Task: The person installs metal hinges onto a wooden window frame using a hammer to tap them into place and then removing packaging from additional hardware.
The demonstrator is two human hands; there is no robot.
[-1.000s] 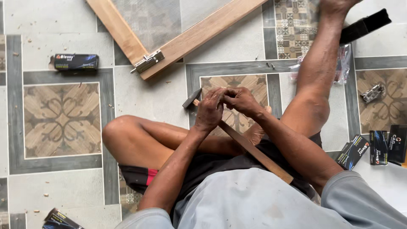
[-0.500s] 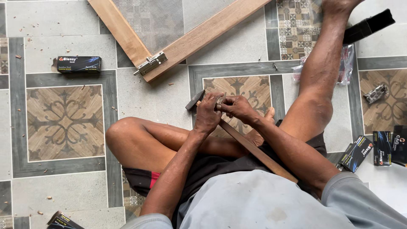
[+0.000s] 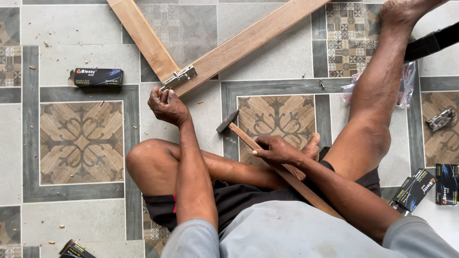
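A person is sitting on the patterned tile floor, one leg folded and the other stretching toward the upper right. Two pale boards of a wooden frame are lying across the top of the view, meeting at a corner where a small metal hinge is sitting. The left hand is reaching up to that corner, just below the hinge, with its fingers curling in and pinched together; whether anything small is sitting between them cannot be told. The right hand is closing around the long wooden handle of a hammer, gripping it partway along, with the dark metal head pointing up and left, hovering over the tiles well apart from the hinge. The handle is running back down along the right forearm toward the lap. A dark flat box is lying on the floor to the left of the frame corner, and more dark boxes are resting at the right edge, near a small metal fitting.
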